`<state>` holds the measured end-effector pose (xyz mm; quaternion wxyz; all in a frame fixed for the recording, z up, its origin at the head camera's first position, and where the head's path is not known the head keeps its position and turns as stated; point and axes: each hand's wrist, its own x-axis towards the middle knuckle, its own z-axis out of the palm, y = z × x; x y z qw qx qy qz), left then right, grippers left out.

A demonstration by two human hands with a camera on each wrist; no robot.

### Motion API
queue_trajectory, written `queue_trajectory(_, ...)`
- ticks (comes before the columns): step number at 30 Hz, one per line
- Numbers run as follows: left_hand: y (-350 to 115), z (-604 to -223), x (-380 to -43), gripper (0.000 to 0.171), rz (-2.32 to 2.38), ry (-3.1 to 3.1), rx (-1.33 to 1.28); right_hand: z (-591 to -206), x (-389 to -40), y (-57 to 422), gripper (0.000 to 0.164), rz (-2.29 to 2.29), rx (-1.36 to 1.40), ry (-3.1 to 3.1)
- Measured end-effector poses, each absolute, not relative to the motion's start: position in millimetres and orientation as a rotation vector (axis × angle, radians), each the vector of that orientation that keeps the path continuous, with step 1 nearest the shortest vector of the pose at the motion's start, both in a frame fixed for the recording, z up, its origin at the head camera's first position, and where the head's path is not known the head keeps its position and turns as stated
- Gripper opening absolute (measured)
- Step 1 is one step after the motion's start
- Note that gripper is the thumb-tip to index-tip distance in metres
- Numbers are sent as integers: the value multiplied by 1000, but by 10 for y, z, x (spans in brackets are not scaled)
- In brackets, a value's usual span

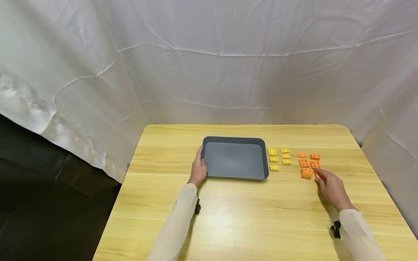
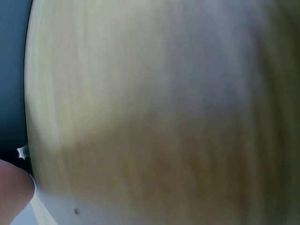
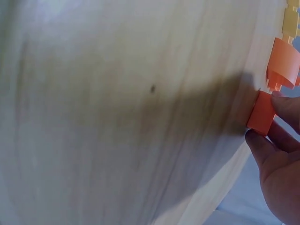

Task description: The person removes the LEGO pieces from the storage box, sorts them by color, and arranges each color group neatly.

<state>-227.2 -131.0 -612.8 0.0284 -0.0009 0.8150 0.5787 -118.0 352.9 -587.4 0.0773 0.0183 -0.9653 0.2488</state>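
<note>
My left hand [image 1: 198, 170] grips the left side of a dark grey rectangular tray [image 1: 235, 177]. In the left wrist view only part of a finger or thumb [image 2: 16, 192] shows beside the tray's wall [image 2: 11, 75]. My right hand [image 1: 334, 188] pinches an orange toy brick [image 3: 261, 112] between thumb and fingers, low at the tabletop. Beside it stands a larger orange brick with a curved side [image 1: 306, 173]. Other orange studded bricks [image 1: 304, 163] lie just behind in two columns.
Several yellow bricks [image 1: 286, 162] lie in two columns between the tray and the orange ones. The wooden table [image 1: 254, 224] has white curtains [image 1: 248, 83] behind and along its sides. Dark cloth [image 1: 49, 188] hangs at the far left.
</note>
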Motion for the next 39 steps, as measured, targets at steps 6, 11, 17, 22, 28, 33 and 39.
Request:
queue_trajectory(6, -1308, -6123, -2267, 61, 1787, 2519, 4, -5874, -1161, 3515, 37, 741, 48, -2895)
queue_trajectory(11, -1307, -6114, -2268, 62, 1781, 2518, 3, -5884, -1159, 3532, 38, 739, 46, -2898)
queue_trajectory(17, -1302, -6118, -2276, 61, 1768, 2519, -6, -5893, -1150, 3534, 38, 749, 45, -2886)
queue_trajectory(22, -1304, -6129, -2280, 61, 1758, 2529, 6, -5907, -1128, 3531, 40, 767, 47, -2861)
queue_trajectory(28, -1303, -6121, -2271, 61, 1764, 2536, 7, -5912, -1112, 3525, 43, 777, 53, -2849)
queue_trajectory(33, -1296, -6109, -2266, 61, 1773, 2522, -6, -5911, -1109, 3520, 47, 792, 41, -2846)
queue_trajectory(39, -1300, -6113, -2263, 61, 1798, 2526, 9, -5918, -1110, 3522, 53, 816, 20, -2843)
